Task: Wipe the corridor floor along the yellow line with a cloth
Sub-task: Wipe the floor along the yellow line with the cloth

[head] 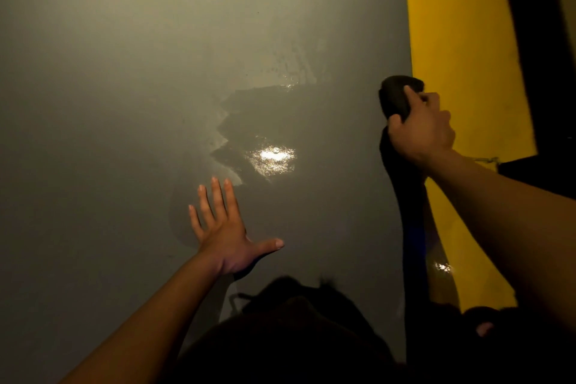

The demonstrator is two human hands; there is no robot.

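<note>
A dark cloth (396, 98) is bunched at the left edge of the yellow line (461, 50), and its long tail (411, 206) runs back toward me. My right hand (420, 131) grips the bunched part, fingers curled round it. My left hand (223, 227) rests flat on the grey corridor floor (109, 103), fingers spread and straight, holding nothing. A wet, darker patch (280, 121) with a jagged left border lies between the two hands and carries a bright glare spot.
A black strip (539, 40) borders the yellow line on the right. A dark block (539, 171) sits at the line's right edge. My dark-clothed knees (296, 337) fill the bottom centre. A small wet shine (442, 266) shows on the yellow paint.
</note>
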